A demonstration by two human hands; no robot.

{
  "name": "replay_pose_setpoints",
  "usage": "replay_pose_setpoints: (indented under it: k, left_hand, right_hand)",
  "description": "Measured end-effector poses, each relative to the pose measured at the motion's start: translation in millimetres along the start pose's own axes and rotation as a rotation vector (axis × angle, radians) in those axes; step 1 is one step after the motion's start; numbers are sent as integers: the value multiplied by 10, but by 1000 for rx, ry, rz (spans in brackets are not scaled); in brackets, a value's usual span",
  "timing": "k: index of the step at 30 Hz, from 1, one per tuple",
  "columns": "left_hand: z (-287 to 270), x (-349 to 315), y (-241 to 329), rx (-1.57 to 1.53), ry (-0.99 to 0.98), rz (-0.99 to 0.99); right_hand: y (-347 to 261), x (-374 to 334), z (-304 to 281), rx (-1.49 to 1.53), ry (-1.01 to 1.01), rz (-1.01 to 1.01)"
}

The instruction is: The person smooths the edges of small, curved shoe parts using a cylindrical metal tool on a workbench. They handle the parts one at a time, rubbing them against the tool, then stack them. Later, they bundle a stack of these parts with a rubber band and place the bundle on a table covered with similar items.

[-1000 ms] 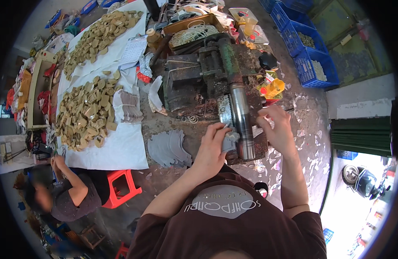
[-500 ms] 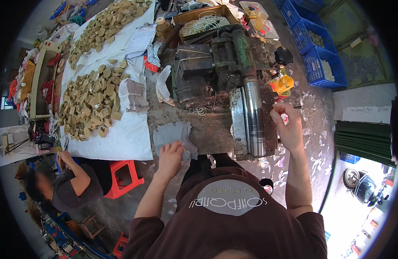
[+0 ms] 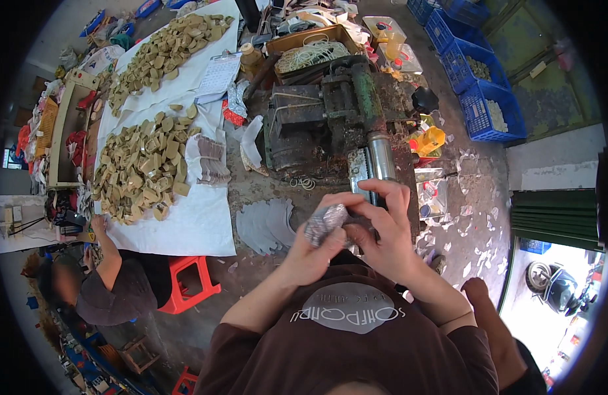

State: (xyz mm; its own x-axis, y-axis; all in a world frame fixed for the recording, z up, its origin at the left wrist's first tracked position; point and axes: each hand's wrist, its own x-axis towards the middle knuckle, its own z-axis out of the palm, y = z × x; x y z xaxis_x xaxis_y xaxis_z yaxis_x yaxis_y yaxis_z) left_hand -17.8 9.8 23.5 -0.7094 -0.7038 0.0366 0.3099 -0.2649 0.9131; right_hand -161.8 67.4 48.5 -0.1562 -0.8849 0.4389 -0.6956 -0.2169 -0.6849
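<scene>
Toward eight o'clock, with twelve at the top of the view, a co-worker (image 3: pixel 116 299) sits low, one hand (image 3: pixel 98 225) at the edge of a white sheet (image 3: pixel 208 243). Between nine and ten o'clock, a loose heap of tan blocks (image 3: pixel 142 171) covers much of that sheet; a second heap (image 3: pixel 172 49) lies beyond it, between ten and eleven. A red plastic stool (image 3: pixel 185 284) stands near eight o'clock. Right of the nearer heap lies a bundle of thin greyish pieces (image 3: pixel 210 161), and at eleven o'clock a clipboard with a written sheet (image 3: pixel 220 74).

Just off centre toward eight o'clock, flat grey cutouts (image 3: pixel 259 224) lie fanned on the worktable. Above them and to the right, a rusty machine (image 3: pixel 301 118) stands below a tray of pale string (image 3: pixel 314 56) at twelve o'clock.

The task centres close to six o'clock, near the middle: the left hand (image 3: pixel 308 255) has its thumb and fingers closed around a crinkled grey piece (image 3: pixel 326 224), and the right hand (image 3: pixel 393 238) pinches its darker right end. Just beyond the right fingers is the machine's steel cylinder (image 3: pixel 382 156); whether they touch it, I cannot tell.

At two o'clock are a yellow bottle (image 3: pixel 430 139) and, farther out, blue crates (image 3: pixel 492 115). Another person's bare limb (image 3: pixel 495 322) shows at four o'clock, and a motorbike (image 3: pixel 557 289) stands between three and four.
</scene>
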Motion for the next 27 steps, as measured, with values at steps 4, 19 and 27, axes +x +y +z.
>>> replay_pose_setpoints:
  k: [4, 19, 27]
  left_hand:
    - [231, 93, -116, -41, 26, 105]
    - [443, 125, -111, 163, 172, 210]
    - [337, 120, -44, 419, 364, 97]
  right_hand:
    - [108, -84, 93, -23, 134, -29]
    - [112, -43, 40, -125, 214, -117]
    - [302, -123, -155, 230, 228, 33]
